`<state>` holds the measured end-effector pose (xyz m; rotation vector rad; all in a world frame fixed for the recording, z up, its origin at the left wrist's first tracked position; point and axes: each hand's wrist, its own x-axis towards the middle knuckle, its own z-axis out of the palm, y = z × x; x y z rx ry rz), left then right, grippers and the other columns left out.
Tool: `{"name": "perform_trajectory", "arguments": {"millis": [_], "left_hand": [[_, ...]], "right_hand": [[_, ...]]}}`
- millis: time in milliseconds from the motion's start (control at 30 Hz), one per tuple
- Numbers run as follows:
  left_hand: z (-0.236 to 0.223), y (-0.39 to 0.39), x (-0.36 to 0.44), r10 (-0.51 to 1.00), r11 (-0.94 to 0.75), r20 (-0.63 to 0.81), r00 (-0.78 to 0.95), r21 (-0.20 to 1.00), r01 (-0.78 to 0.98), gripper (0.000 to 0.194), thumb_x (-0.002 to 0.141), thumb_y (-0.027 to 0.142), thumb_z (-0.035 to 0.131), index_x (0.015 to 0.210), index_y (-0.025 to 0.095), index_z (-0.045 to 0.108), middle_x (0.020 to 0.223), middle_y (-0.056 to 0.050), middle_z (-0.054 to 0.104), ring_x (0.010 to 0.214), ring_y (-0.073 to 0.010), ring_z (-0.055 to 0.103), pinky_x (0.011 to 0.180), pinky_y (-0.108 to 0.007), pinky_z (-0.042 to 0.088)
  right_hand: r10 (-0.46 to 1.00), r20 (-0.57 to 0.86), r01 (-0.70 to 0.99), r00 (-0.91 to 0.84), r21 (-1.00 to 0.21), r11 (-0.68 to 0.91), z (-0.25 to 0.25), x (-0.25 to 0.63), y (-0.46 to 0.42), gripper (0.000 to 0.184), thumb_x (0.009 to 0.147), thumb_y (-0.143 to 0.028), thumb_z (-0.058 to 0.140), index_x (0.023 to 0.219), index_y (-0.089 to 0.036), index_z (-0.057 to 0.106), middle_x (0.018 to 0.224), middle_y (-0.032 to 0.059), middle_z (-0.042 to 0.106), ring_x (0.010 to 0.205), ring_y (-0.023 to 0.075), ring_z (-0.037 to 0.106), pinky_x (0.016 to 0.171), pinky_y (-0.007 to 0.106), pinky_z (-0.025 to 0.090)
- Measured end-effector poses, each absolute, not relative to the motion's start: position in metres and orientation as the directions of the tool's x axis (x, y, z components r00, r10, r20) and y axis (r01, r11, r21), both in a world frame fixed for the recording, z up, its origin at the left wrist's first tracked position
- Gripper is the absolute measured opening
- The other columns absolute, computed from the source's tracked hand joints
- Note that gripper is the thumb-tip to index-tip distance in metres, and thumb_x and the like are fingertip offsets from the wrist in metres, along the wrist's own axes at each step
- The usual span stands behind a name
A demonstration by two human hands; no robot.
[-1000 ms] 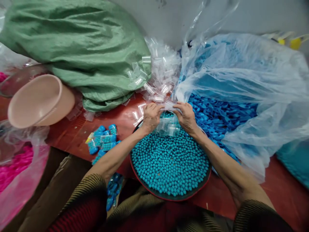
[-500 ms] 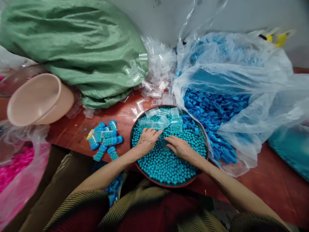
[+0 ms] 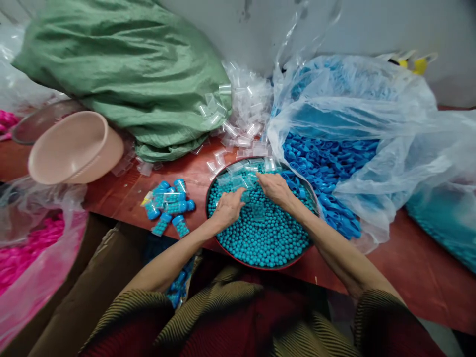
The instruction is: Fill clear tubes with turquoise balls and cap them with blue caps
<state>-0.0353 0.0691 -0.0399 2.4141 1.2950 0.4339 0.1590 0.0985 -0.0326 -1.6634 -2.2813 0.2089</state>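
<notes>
A round tray [image 3: 262, 268] with a dark red rim is full of turquoise beads [image 3: 267, 243]. My left hand [image 3: 228, 208] is over its left part, thumb and fingers closed around what looks like a clear plastic tube [image 3: 245, 195]. Higher up, my right hand [image 3: 274, 188] reaches across the beads with its fingers partly extended, the fingertips at the loose clear tubes [image 3: 235, 182] along the tray's far side. Its thumb is mostly hidden. Several blue caps [image 3: 293, 184] lie in the tray's upper right, beside that hand.
Bead-filled tubes with blue caps [image 3: 169, 202] lie left of the tray. A bag of blue caps [image 3: 330, 163] spills open at the right. Behind are a heap of clear tubes [image 3: 253, 106] and a green sack [image 3: 148, 84]. A beige bowl [image 3: 74, 148] and bagged pink pieces [image 3: 33, 248] are left.
My right hand has moved up and away to the clear tubes at the tray's far side. My left hand has shifted slightly down relative to the tray. The view has shifted a little.
</notes>
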Motion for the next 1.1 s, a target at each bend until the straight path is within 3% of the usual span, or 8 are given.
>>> {"name": "perform_trajectory", "arguments": {"millis": [133, 267, 500, 667, 800, 900, 967, 1100], "left_hand": [[-0.033, 0.076, -0.039, 0.924, -0.264, 0.051, 0.379, 0.804, 0.534, 0.022, 0.078, 0.023, 0.059, 0.100, 0.017, 0.059, 0.073, 0.000, 0.060, 0.068, -0.0157, 0.056, 0.066, -0.027, 0.042], [-0.023, 0.080, -0.038, 0.939, -0.044, -0.071, 0.337, 0.946, 0.322, 0.024, 0.070, 0.028, 0.067, 0.091, 0.017, 0.061, 0.058, 0.006, 0.047, 0.054, -0.0095, 0.045, 0.055, -0.022, 0.036], [-0.020, 0.074, -0.037, 0.888, 0.088, -0.202, 0.414, 0.957, 0.278, 0.020, 0.072, 0.025, 0.061, 0.088, 0.017, 0.050, 0.064, 0.005, 0.054, 0.056, -0.0111, 0.056, 0.056, -0.023, 0.043], [-0.033, 0.054, -0.031, 0.901, -0.259, -0.048, 0.431, 0.737, 0.625, 0.016, 0.071, 0.019, 0.064, 0.083, 0.020, 0.055, 0.073, 0.001, 0.060, 0.072, -0.0178, 0.060, 0.070, -0.030, 0.046], [-0.042, 0.046, -0.029, 0.841, -0.349, -0.071, 0.536, 0.686, 0.639, 0.018, 0.076, 0.016, 0.059, 0.093, 0.020, 0.057, 0.074, -0.002, 0.064, 0.075, -0.0203, 0.062, 0.071, -0.032, 0.046], [-0.044, 0.049, -0.029, 0.864, -0.200, -0.100, 0.494, 0.831, 0.518, 0.019, 0.076, 0.016, 0.058, 0.094, 0.019, 0.057, 0.072, 0.000, 0.063, 0.073, -0.0180, 0.062, 0.070, -0.031, 0.048], [-0.042, 0.052, -0.029, 0.866, 0.035, -0.196, 0.460, 0.941, 0.336, 0.020, 0.074, 0.020, 0.060, 0.094, 0.018, 0.055, 0.075, 0.001, 0.063, 0.070, -0.0160, 0.063, 0.065, -0.029, 0.048], [-0.036, 0.052, -0.028, 0.805, 0.440, -0.375, 0.459, 0.897, -0.039, 0.031, 0.069, 0.028, 0.067, 0.092, 0.018, 0.049, 0.083, -0.001, 0.065, 0.073, -0.0147, 0.066, 0.063, -0.025, 0.049]], "right_hand": [[0.929, 0.284, 0.793, -0.237, -0.497, 0.354, -0.024, 0.173, 0.074, 0.029, 0.090, -0.022, 0.040, 0.111, -0.017, 0.060, 0.103, 0.0115, 0.067, 0.095, 0.0242, 0.062, 0.084, 0.038, 0.048], [0.924, 0.261, 0.728, -0.280, -0.570, 0.381, -0.017, 0.172, 0.040, 0.029, 0.089, -0.021, 0.040, 0.111, -0.020, 0.060, 0.102, 0.0104, 0.067, 0.096, 0.0241, 0.062, 0.085, 0.039, 0.049], [0.957, 0.135, 0.726, -0.256, -0.627, 0.283, -0.029, 0.164, -0.001, 0.029, 0.089, -0.022, 0.043, 0.114, -0.020, 0.057, 0.100, 0.0096, 0.065, 0.090, 0.0224, 0.063, 0.080, 0.037, 0.051], [0.990, 0.056, 0.570, -0.132, -0.813, 0.122, -0.052, 0.172, -0.008, 0.033, 0.083, -0.021, 0.049, 0.114, -0.020, 0.057, 0.098, 0.0077, 0.066, 0.081, 0.0207, 0.063, 0.075, 0.039, 0.053], [0.994, -0.102, 0.325, -0.031, -0.942, -0.087, -0.066, 0.183, -0.011, 0.033, 0.078, -0.027, 0.056, 0.110, -0.022, 0.057, 0.089, 0.0048, 0.067, 0.064, 0.0172, 0.061, 0.056, 0.033, 0.054], [0.988, -0.155, 0.178, -0.003, -0.972, -0.152, -0.066, 0.188, -0.014, 0.029, 0.075, -0.032, 0.060, 0.102, -0.021, 0.059, 0.086, 0.0048, 0.066, 0.065, 0.0181, 0.063, 0.051, 0.032, 0.054], [0.983, -0.185, 0.130, -0.008, -0.974, -0.183, -0.062, 0.188, -0.017, 0.032, 0.074, -0.035, 0.061, 0.102, -0.020, 0.058, 0.087, 0.0054, 0.066, 0.070, 0.0194, 0.065, 0.052, 0.033, 0.055], [0.995, -0.096, 0.218, -0.011, -0.972, -0.091, -0.047, 0.179, -0.024, 0.030, 0.078, -0.033, 0.059, 0.106, -0.021, 0.060, 0.083, 0.0039, 0.065, 0.073, 0.0193, 0.063, 0.062, 0.036, 0.056]]}}
